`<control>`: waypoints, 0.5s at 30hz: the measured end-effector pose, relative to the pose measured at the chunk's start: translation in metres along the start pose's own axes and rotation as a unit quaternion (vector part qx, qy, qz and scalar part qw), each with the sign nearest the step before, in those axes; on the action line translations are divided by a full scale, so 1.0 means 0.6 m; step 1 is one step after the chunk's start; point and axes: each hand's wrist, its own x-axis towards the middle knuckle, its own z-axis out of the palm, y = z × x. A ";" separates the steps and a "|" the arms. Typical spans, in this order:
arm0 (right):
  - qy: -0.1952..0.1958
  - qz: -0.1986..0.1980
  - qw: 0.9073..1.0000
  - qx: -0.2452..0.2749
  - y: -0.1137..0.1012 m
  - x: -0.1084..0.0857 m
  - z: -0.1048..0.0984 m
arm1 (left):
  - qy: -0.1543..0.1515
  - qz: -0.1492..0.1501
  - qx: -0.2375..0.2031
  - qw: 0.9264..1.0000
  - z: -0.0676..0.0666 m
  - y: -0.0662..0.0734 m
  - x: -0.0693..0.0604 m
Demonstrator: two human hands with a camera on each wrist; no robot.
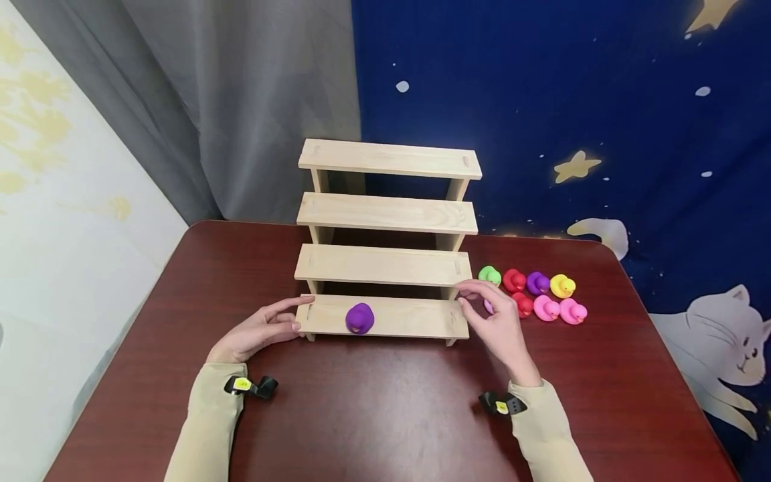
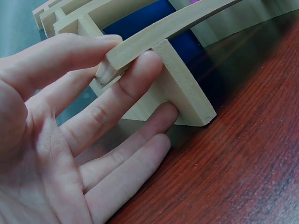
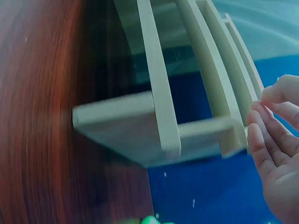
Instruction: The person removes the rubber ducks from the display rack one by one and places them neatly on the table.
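Observation:
A light wooden stand point(image 1: 385, 262) with stepped shelves stands on the table. My left hand point(image 1: 258, 331) pinches the left end of its lowest shelf point(image 2: 140, 43), some fingers above the board and others under it. On that shelf, left of its middle, sits a purple rubber duck point(image 1: 359, 318). My right hand point(image 1: 496, 325) is beside the stand's right side, near the end of the second shelf from the bottom point(image 1: 385, 264). Its fingers are loosely bent, with nothing seen between them. Whether the fingertips touch the wood in the right wrist view is hard to tell.
Right of the stand lies a group of rubber ducks, among them a green one point(image 1: 489, 275), a yellow one point(image 1: 563, 286) and a pink one point(image 1: 573, 312). My right hand partly hides one. Grey and blue curtains point(image 1: 415, 80) hang behind the dark red table point(image 1: 373, 415).

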 end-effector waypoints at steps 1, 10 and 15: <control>-0.006 -0.008 1.000 -0.001 -0.002 0.000 0.005 | -0.002 0.000 0.000 1.000 0.000 -0.001 -0.001; -0.063 -0.018 0.997 0.032 -0.021 0.003 0.054 | -0.001 0.004 -0.006 1.000 0.003 0.002 -0.001; -0.088 -0.031 0.994 0.054 -0.023 0.002 0.088 | 0.004 0.002 -0.008 1.000 0.003 0.000 -0.002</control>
